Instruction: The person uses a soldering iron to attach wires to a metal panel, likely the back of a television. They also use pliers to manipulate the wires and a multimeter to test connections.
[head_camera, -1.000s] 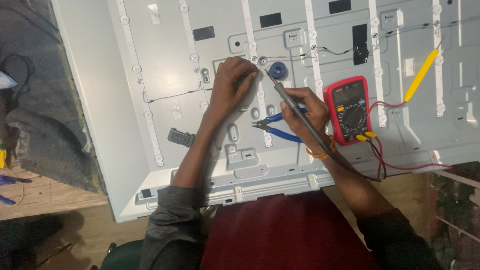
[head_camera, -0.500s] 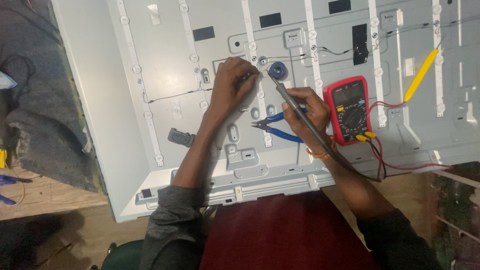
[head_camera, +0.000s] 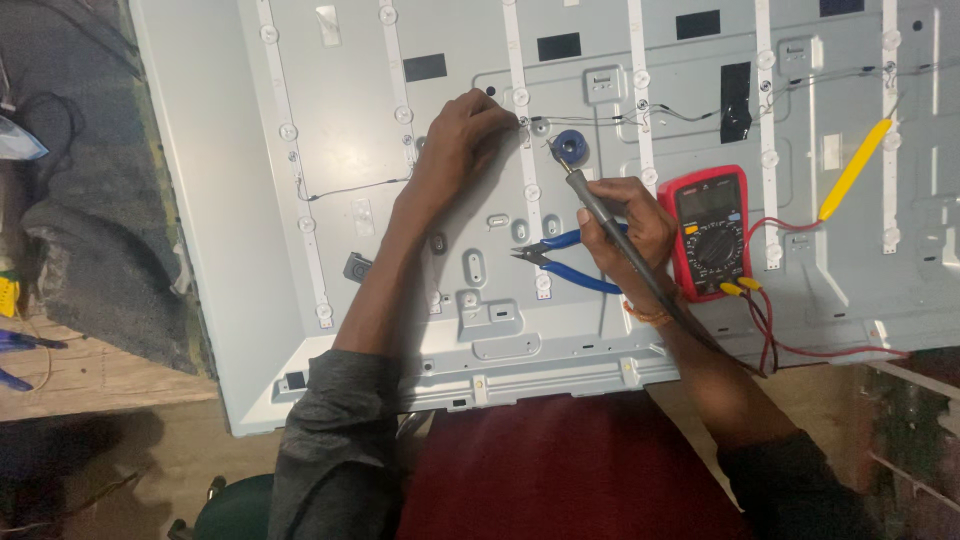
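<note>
A large grey metal display back panel (head_camera: 330, 230) lies flat with several white LED strips (head_camera: 525, 190) running across it. My left hand (head_camera: 455, 140) pinches a thin wire at a strip near the panel's upper middle. My right hand (head_camera: 625, 225) grips a grey soldering iron (head_camera: 610, 235), its tip pointing up-left beside a small blue solder spool (head_camera: 570, 146). Blue-handled pliers (head_camera: 560, 262) lie on the panel just left of my right hand.
A red multimeter (head_camera: 708, 232) with red and black leads sits right of my right hand. A yellow pry tool (head_camera: 852, 170) lies further right. Dark cloth (head_camera: 90, 250) covers the wooden table on the left. My red lap fills the bottom edge.
</note>
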